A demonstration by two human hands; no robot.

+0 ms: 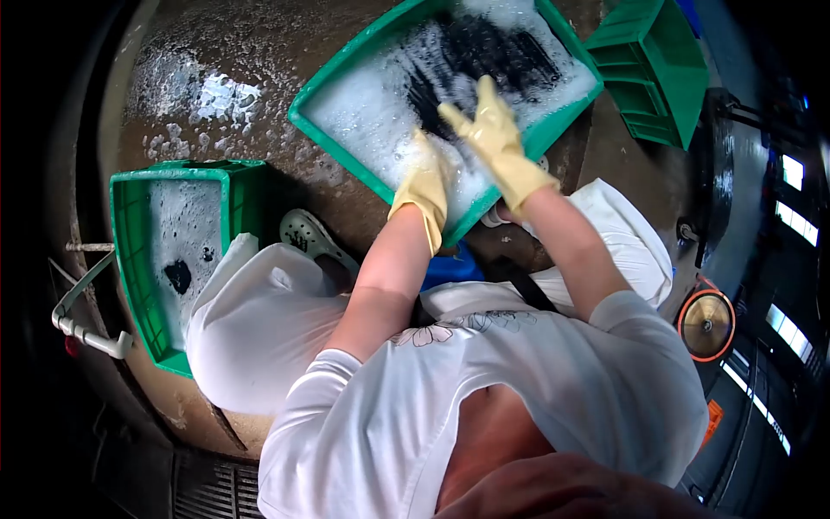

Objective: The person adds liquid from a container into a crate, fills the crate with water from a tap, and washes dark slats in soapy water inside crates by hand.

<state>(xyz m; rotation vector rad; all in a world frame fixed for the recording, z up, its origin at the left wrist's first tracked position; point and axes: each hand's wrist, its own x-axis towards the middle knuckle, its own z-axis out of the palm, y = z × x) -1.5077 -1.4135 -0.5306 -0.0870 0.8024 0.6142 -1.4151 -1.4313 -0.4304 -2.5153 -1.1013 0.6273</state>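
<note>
A green plastic crate (341, 156) full of white suds (363, 108) stands in front of me. My right hand (493, 138), in a yellow rubber glove, hovers over the suds with its fingers spread and nothing in them. My left hand (421, 177), gloved alike, dips into the foam at the crate's near side; its fingers are mostly covered. Beside my hands a black patch (497, 52) shows through the foam; whether it is dark water or something sunk there, I cannot tell.
A second green crate (246, 195) with foamy water stands at left by my knee. Another green crate (661, 69) rests tilted at the upper right. A white pipe (95, 339) juts in at the far left. The brown floor (259, 52) is wet with suds.
</note>
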